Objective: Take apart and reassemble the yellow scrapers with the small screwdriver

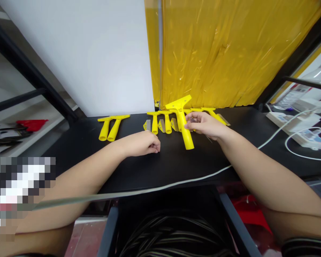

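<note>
My right hand [203, 124] grips a yellow T-shaped scraper handle [187, 137] by its shaft, with the wide head up and the round end tilted towards me. Lower and to the left, my left hand [142, 143] rests at the black table with its fingers curled in; I see nothing in them. Behind the hands stands a row of similar yellow handles [168, 125], with small metal blades in yellow-marked pieces [161, 126] between them. Another handle [215, 116] lies behind my right hand, partly hidden. Two more handles [115, 127] lie left of my left hand.
A white cable [176, 184] runs across the table's front edge. White power strips [302, 132] and a clear bottle [305, 85] are at the right. White and yellow-wrapped panels [216, 53] rise behind the table. A black metal frame [24, 60] and shelf stand left.
</note>
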A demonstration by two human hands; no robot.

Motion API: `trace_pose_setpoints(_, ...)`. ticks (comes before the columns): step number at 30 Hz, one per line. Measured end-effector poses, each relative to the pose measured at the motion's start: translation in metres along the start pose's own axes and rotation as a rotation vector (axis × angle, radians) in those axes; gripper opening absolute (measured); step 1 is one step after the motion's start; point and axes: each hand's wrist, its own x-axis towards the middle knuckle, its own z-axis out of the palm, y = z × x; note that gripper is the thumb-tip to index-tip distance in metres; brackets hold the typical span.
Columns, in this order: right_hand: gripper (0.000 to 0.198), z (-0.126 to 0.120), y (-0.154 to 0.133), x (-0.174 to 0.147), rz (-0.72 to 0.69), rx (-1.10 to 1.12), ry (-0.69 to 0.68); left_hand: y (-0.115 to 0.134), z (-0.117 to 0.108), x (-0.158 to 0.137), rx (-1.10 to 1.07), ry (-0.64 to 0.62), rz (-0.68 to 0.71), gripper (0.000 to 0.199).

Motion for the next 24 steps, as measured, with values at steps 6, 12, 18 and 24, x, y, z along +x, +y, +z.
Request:
trace_pose_setpoints(6, 0.036, 0.001, 0.0, 0.0, -0.007, -0.008, 0.003, -0.008, -0.003, -0.007, 0.166, 0.057, -0.132, 0.018)
trace_pose_setpoints(12, 0.036, 0.001, 0.001, 0.001, -0.005, -0.011, 0.009, -0.023, -0.005, -0.007, 0.232, 0.128, -0.386, 0.011)
trace_pose_setpoints(18, 0.033, 0.001, 0.0, 0.001, 0.01, -0.023, 0.007, -0.057, -0.012, 0.004, 0.205, 0.405, -0.485, 0.012)
trace_pose_setpoints(24, 0.033, 0.0, 0.004, 0.002, -0.02, -0.018, 0.005, -0.087, -0.012, 0.013, 0.242, 0.473, -0.488, 0.02)
